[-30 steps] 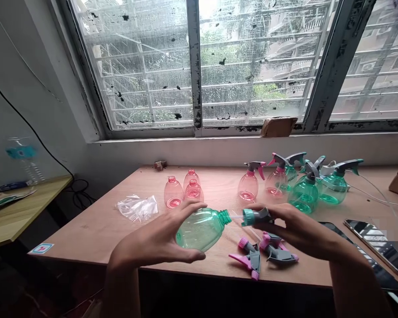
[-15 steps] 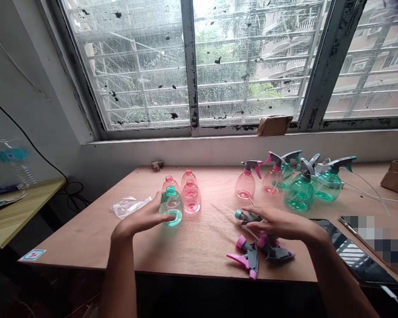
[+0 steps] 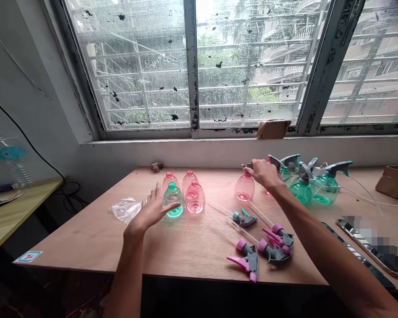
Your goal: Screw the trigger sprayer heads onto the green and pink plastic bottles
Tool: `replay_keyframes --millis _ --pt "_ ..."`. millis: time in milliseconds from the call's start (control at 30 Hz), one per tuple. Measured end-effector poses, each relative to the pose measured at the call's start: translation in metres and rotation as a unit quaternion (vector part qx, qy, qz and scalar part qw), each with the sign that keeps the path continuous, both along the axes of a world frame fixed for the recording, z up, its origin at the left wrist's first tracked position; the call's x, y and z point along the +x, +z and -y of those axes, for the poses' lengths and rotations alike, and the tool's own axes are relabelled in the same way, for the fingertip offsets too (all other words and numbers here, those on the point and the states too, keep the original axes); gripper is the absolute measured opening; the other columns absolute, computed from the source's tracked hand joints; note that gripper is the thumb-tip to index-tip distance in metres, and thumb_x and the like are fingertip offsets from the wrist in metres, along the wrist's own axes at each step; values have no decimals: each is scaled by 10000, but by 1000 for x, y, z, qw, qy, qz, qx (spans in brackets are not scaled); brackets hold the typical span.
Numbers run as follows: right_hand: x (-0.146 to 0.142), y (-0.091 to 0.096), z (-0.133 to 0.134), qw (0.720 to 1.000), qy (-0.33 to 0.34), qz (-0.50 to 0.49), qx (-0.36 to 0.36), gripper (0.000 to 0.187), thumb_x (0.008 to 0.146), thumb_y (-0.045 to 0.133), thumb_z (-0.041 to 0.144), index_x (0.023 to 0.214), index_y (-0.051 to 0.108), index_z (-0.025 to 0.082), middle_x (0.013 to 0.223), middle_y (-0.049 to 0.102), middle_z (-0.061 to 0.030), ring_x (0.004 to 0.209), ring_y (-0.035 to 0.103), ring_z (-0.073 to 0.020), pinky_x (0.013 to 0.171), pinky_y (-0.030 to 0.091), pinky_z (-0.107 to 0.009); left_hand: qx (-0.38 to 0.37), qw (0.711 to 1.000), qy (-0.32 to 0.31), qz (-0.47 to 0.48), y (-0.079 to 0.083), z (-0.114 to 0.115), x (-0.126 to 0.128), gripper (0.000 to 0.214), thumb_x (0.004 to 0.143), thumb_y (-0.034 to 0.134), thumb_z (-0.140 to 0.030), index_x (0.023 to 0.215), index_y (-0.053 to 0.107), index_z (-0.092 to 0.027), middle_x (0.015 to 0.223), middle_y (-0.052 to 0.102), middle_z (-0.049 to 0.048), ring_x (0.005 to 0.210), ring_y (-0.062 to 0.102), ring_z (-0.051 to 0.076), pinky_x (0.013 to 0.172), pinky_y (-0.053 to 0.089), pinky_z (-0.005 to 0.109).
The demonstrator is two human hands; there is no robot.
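My left hand [image 3: 152, 207] is open, fingers spread, beside a green bottle [image 3: 174, 204] without a sprayer; its thumb reaches across the front of the bottle, and I cannot tell whether it touches. Several open-necked pink bottles [image 3: 195, 201] stand just behind. Further right, my right hand [image 3: 263, 172] is closed around the grey sprayer head of an upright pink spray bottle [image 3: 244, 189], hiding most of that head. On the table below lie a loose green-and-grey trigger sprayer [image 3: 244, 218] and several pink-and-grey trigger sprayers [image 3: 249, 259], some with clear dip tubes.
Green spray bottles [image 3: 327, 187] with heads on stand at the right rear, another pink one partly hidden by my hand. Two dark flat devices [image 3: 354, 254] lie front right. A crumpled plastic bag [image 3: 126, 209] lies left, a brown box [image 3: 394, 184] far right.
My right hand has moved from above the loose sprayers back to the pink spray bottle and taken its head. My left hand has opened away from the green bottle.
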State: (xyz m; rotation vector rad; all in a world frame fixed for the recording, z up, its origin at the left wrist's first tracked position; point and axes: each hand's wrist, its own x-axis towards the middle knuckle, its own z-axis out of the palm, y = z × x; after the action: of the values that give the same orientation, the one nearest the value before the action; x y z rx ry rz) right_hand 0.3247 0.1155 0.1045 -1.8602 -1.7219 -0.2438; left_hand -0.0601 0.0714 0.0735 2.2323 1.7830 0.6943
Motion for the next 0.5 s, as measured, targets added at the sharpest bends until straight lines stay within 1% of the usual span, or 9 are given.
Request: replay_keyframes --millis 67,133,167,200,267,333,400,433,500 --pt "-1 4 15 1000 -6 -16 0 319 924 615 426 912 714 123 871 785 -234 986 725 -430 802 520 -465 85 996 24 22 9 7 12 942 933 490 -649 1580 9 -162 1671 138 248 1540 99 470 1214 106 625" --pt "-5 4 41 999 0 -45 23 312 960 553 460 938 675 174 696 764 -146 930 738 -400 759 522 -436 153 988 4 32 17 19 30 850 966 475 -613 1578 32 -222 1686 131 171 1573 66 341 1265 106 512" --pt "-7 3 57 997 10 -64 36 311 985 504 474 958 644 197 624 740 -101 887 745 -372 738 527 -414 182 982 -25 32 20 26 41 837 955 503 -616 1572 71 -251 1683 162 138 1577 87 289 1275 148 453" --pt "-10 2 73 995 24 -85 46 304 997 477 485 960 609 214 616 733 -76 819 751 -334 709 535 -389 238 968 -75 35 22 35 53 822 946 536 -603 1563 134 -237 1658 231 150 1569 137 284 1276 180 448" --pt "-18 -4 102 984 70 -153 62 309 1017 417 515 965 530 233 740 748 -52 623 733 -230 579 548 -314 289 942 -172 -6 21 53 79 841 914 587 -603 1553 189 -228 1621 327 154 1556 188 291 1284 186 461" --pt "-25 -10 124 922 177 -340 62 330 980 483 566 944 504 239 687 684 5 397 601 -157 380 466 -268 283 928 -238 -42 17 69 103 872 876 634 -615 1544 235 -221 1582 410 146 1518 278 319 1271 233 488" --pt "-32 -16 139 863 237 -446 33 346 945 560 572 922 539 227 593 617 50 315 466 -104 286 348 -219 271 924 -263 -58 11 79 123 914 800 707 -641 1508 324 -209 1519 478 161 1454 376 362 1225 318 524" --pt "-35 -17 145 848 248 -469 23 346 932 594 562 913 567 218 567 597 59 314 429 -88 277 310 -199 265 927 -259 -62 8 82 130 867 810 715 -616 1484 365 -197 1486 506 172 1401 443 375 1179 380 540" --pt "-40 -19 152 843 248 -478 20 331 915 647 533 916 620 203 560 594 57 335 409 -70 285 280 -179 253 934 -246 -56 5 84 138 701 873 699 -525 1423 447 -171 1420 550 193 1285 556 375 1064 492 539"
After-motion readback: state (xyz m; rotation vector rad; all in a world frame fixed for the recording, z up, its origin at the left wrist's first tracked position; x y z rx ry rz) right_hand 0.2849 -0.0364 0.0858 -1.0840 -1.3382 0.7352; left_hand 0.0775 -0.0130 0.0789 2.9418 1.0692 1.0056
